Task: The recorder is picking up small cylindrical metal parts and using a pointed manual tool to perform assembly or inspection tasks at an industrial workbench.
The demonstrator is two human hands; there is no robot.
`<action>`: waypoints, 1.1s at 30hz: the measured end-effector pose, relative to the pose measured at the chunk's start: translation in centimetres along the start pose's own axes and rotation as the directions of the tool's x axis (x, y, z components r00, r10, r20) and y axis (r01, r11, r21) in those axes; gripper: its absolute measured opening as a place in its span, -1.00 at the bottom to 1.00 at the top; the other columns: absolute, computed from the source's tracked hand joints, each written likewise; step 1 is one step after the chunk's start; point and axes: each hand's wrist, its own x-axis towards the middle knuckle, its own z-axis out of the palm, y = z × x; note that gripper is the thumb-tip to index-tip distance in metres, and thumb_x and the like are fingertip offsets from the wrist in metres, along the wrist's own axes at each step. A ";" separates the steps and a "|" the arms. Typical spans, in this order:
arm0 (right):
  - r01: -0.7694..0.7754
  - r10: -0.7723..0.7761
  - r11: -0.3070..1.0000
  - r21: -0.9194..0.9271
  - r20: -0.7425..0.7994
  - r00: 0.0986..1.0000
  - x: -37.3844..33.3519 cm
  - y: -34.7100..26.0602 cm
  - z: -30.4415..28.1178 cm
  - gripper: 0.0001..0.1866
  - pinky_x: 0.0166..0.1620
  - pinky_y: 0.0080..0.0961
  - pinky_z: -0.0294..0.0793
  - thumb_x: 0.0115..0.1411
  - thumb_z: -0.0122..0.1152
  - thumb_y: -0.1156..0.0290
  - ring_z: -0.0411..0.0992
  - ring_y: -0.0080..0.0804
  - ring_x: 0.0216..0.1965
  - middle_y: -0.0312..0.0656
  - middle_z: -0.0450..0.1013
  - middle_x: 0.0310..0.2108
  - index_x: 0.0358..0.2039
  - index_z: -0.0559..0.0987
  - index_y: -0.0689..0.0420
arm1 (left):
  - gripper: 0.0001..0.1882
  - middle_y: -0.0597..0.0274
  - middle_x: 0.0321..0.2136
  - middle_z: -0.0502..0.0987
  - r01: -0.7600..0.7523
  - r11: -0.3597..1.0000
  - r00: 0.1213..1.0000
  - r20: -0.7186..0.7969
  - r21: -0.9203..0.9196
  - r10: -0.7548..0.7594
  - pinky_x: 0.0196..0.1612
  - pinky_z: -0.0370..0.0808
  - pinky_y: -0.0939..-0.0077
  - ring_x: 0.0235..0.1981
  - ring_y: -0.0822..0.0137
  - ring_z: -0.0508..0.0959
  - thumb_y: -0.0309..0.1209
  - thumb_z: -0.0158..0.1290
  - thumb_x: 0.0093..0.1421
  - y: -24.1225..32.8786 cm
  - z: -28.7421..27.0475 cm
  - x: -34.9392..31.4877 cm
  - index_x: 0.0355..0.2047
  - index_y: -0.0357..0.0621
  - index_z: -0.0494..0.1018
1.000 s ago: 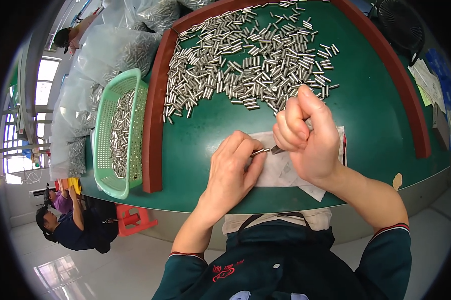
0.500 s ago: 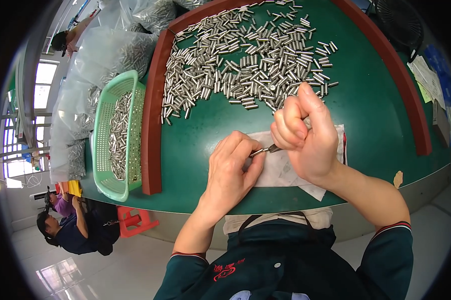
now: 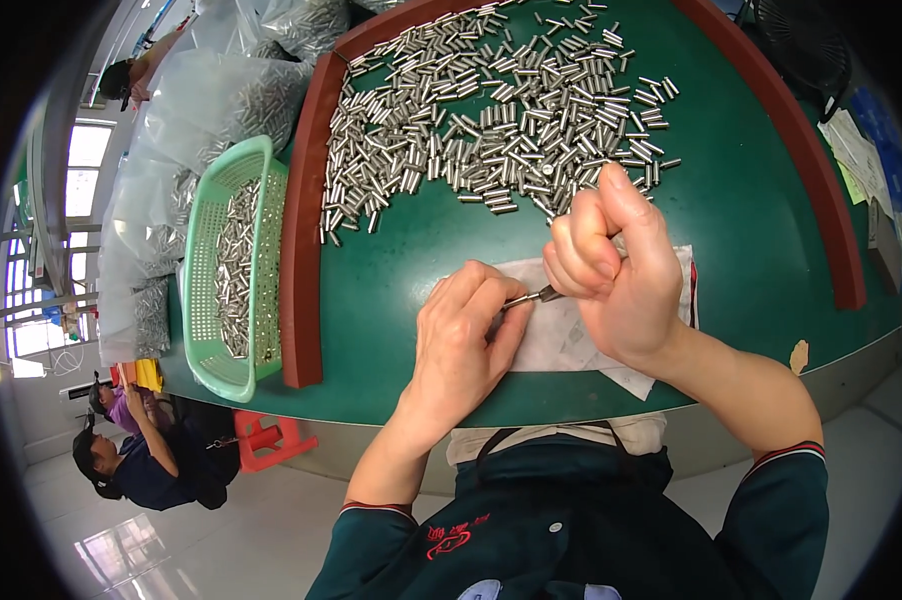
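Between thumb and forefinger, my left hand [image 3: 461, 325] pinches a small metal pin [image 3: 516, 300]. My right hand [image 3: 616, 265] is curled into a fist with its thumb raised. A slim dark-tipped tool [image 3: 548, 293] sticks out of that fist toward the left, and its tip meets the end of the pin; the rest of it is hidden by the fingers. Under both hands lies a white cloth [image 3: 566, 345] on the green tabletop [image 3: 386, 375]. Beyond them spreads a large heap of loose metal pins [image 3: 516, 120].
Red-brown rails [image 3: 303, 290] border the table on the left and right [image 3: 806, 150]. Outside the left rail stands a green plastic basket [image 3: 199, 330] of pins, beside clear bags [image 3: 161, 140] of more pins. A black fan [image 3: 801, 50] is at the far right. Co-workers [image 3: 141, 460] sit at left.
Both hands hold nearly the same pose, with the pin and tool still meeting. A co-worker at the left has shifted an arm slightly.
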 end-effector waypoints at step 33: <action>0.050 -0.050 0.998 -0.048 0.008 0.999 -0.2 0.3 0.3 -0.50 -0.71 -0.64 -0.18 0.24 -0.41 0.22 -0.22 -0.65 -0.82 -0.42 -0.08 -0.89 -0.85 0.05 0.02 | -0.87 0.18 -0.60 0.34 -0.004 1.000 1.000 -0.013 -0.010 0.004 -0.52 0.33 0.40 -0.60 0.17 0.38 -0.59 0.09 -0.15 0.1 0.0 -0.1 -0.53 -0.23 0.38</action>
